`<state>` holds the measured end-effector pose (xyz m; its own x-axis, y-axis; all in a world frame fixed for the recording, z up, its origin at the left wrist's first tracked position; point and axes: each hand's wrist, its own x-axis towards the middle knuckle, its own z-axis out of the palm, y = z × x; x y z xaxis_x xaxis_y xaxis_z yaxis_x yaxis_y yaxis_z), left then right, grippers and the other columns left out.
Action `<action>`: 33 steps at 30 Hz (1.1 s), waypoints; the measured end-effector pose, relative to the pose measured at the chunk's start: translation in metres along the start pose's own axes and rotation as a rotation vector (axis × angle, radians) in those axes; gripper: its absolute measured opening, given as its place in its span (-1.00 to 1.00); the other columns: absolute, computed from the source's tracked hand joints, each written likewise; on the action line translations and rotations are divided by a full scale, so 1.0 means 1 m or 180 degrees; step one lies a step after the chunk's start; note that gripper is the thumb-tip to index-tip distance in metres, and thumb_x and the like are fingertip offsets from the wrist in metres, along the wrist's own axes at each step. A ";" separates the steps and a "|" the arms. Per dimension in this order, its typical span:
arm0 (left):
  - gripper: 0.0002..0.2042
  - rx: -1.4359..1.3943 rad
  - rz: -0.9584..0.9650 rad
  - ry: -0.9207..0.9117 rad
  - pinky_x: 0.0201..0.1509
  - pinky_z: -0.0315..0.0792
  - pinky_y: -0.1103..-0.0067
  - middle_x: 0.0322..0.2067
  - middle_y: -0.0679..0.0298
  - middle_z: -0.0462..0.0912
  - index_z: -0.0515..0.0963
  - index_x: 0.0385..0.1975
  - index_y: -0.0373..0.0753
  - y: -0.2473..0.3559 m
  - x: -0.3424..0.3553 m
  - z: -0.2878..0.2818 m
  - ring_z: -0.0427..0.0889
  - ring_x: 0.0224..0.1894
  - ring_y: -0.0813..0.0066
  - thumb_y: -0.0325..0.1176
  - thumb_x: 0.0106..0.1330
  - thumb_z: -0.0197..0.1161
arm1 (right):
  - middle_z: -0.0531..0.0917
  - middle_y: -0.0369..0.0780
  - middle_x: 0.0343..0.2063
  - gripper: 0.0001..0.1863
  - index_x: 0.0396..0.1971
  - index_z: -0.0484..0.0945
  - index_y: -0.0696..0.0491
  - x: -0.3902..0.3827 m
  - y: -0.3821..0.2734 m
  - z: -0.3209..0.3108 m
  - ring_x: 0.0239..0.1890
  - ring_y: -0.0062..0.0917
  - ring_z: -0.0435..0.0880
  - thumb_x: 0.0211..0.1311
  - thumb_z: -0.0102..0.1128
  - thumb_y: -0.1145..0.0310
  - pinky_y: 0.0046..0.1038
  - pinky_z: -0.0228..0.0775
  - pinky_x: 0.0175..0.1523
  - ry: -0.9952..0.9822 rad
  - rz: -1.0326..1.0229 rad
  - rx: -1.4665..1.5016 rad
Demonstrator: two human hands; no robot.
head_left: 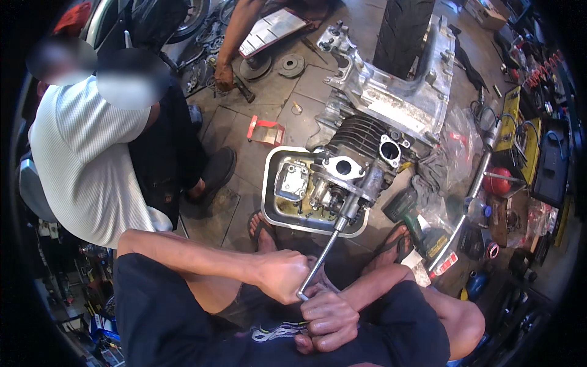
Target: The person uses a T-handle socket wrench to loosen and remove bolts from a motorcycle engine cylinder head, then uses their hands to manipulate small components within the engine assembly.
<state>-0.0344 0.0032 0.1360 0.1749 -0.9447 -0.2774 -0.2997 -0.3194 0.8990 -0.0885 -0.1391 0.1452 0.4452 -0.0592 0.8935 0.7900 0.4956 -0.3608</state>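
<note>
My left hand (284,275) is closed at the lower end of a long steel socket wrench (324,248), and my right hand (327,318) wraps round its bent handle just below, close to my lap. The bar runs up to a socket on the cylinder head (358,180) of an engine. Behind the head are cooling fins (351,131) and a silver crankcase (403,104) beside a tire (400,33). A metal tray (269,189) under the engine holds a silver cover (292,182) and small parts.
A co-worker (85,153) in white sits at left; another person's hand (225,76) holds a tool at the back. A red box (266,131) lies near the tray. A cordless drill (406,217), steel bar (480,183) and yellow toolbox (507,128) are at right.
</note>
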 end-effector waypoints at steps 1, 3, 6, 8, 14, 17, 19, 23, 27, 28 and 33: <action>-0.76 0.0039 -0.0025 -0.0042 -0.54 0.43 0.22 -0.72 -0.05 0.50 0.50 -0.62 -0.30 0.000 0.001 -0.001 0.54 -0.61 -0.08 -0.27 0.16 0.21 | 0.08 -0.39 -0.79 -0.58 -0.83 0.15 0.06 0.001 0.001 0.000 -0.82 -0.69 0.03 -0.07 0.13 0.78 -0.55 -0.17 -0.71 0.0063 -0.0012 -0.0022; -0.75 0.0074 -0.0066 -0.0124 -0.55 0.43 0.21 -0.74 -0.03 0.49 0.49 -0.62 -0.29 -0.002 0.002 0.000 0.54 -0.61 -0.07 -0.26 0.19 0.19 | 0.06 -0.40 -0.79 -0.56 -0.84 0.12 0.04 -0.001 0.001 0.002 -0.83 -0.69 0.01 -0.08 0.12 0.79 -0.56 -0.19 -0.71 0.0190 0.0008 -0.0067; -0.78 0.0004 -0.0239 -0.0295 -0.45 0.50 0.22 -0.65 -0.05 0.55 0.53 -0.60 -0.30 0.000 0.004 -0.001 0.58 -0.53 -0.09 -0.27 0.15 0.19 | 0.06 -0.39 -0.79 -0.54 -0.85 0.09 0.03 0.001 0.000 0.002 -0.83 -0.69 0.01 -0.08 0.11 0.80 -0.56 -0.20 -0.71 0.0197 0.0129 -0.0083; -0.78 -0.0020 -0.0429 -0.0499 -0.46 0.49 0.22 -0.68 -0.04 0.53 0.51 -0.63 -0.29 0.000 0.007 -0.008 0.58 -0.55 -0.09 -0.28 0.15 0.18 | 0.05 -0.39 -0.79 -0.53 -0.85 0.07 0.03 0.002 0.003 0.002 -0.83 -0.69 0.02 -0.09 0.11 0.80 -0.56 -0.20 -0.71 0.0210 0.0206 -0.0104; -0.78 -0.0443 0.0137 -0.0114 -0.51 0.42 0.20 -0.73 0.00 0.48 0.48 -0.69 -0.28 -0.009 0.010 0.004 0.52 -0.62 -0.08 -0.32 0.12 0.18 | 0.06 -0.39 -0.79 -0.52 -0.85 0.07 0.01 0.007 -0.001 -0.002 -0.84 -0.68 0.06 -0.11 0.14 0.79 -0.53 -0.19 -0.72 -0.0014 0.0434 -0.0167; -0.79 -0.0396 -0.0001 -0.0223 -0.51 0.41 0.21 -0.72 0.00 0.49 0.47 -0.69 -0.28 -0.008 0.011 0.004 0.51 -0.63 -0.06 -0.33 0.11 0.18 | 0.08 -0.39 -0.79 -0.52 -0.84 0.07 0.01 0.011 -0.003 -0.001 -0.84 -0.68 0.07 -0.11 0.15 0.78 -0.53 -0.19 -0.72 -0.0042 0.0636 -0.0309; -0.79 -0.0506 0.0164 -0.0219 -0.54 0.37 0.21 -0.73 0.01 0.46 0.45 -0.68 -0.28 -0.013 0.014 0.007 0.49 -0.63 -0.05 -0.32 0.09 0.20 | 0.12 -0.38 -0.79 -0.54 -0.84 0.11 0.03 0.015 -0.004 -0.002 -0.83 -0.66 0.12 -0.12 0.19 0.78 -0.52 -0.18 -0.73 -0.0091 0.0708 -0.0431; -0.79 -0.0698 0.0572 -0.0002 -0.57 0.32 0.23 -0.73 0.01 0.43 0.42 -0.68 -0.28 -0.027 0.016 0.026 0.49 -0.63 -0.04 -0.30 -0.03 0.27 | 0.18 -0.37 -0.79 -0.59 -0.82 0.21 0.06 0.016 -0.002 0.002 -0.83 -0.64 0.20 -0.11 0.24 0.75 -0.51 -0.12 -0.74 -0.0286 0.0842 -0.0558; -0.74 -0.1064 0.0848 0.0138 -0.58 0.25 0.27 -0.73 0.05 0.39 0.37 -0.68 -0.27 -0.038 0.020 0.043 0.44 -0.65 0.02 -0.29 -0.14 0.33 | 0.25 -0.35 -0.78 -0.73 -0.73 0.36 0.12 0.016 -0.004 0.008 -0.80 -0.61 0.32 -0.04 0.28 0.67 -0.52 0.00 -0.76 -0.0497 0.1129 -0.0748; -0.72 -0.1234 0.0857 0.0049 -0.58 0.23 0.30 -0.73 0.08 0.36 0.35 -0.68 -0.26 -0.041 0.020 0.046 0.41 -0.65 0.06 -0.29 -0.14 0.34 | 0.27 -0.34 -0.78 -0.78 -0.67 0.39 0.13 0.017 -0.002 0.009 -0.80 -0.60 0.34 -0.02 0.27 0.64 -0.52 0.03 -0.76 -0.0576 0.1197 -0.0705; -0.67 -0.1928 0.1401 -0.0187 -0.55 0.15 0.42 -0.74 0.20 0.21 0.26 -0.68 -0.26 -0.051 0.038 0.057 0.23 -0.66 0.32 -0.27 -0.11 0.33 | 0.38 -0.30 -0.69 -0.87 -0.46 0.47 0.16 0.026 -0.004 0.012 -0.72 -0.55 0.46 0.05 0.26 0.51 -0.48 0.21 -0.72 -0.1156 0.1785 -0.0934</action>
<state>-0.0659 -0.0209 0.0607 0.1028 -0.9836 0.1485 0.2412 0.1695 0.9556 -0.0849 -0.1319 0.1727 0.6885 0.4520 0.5672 0.5873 0.1114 -0.8017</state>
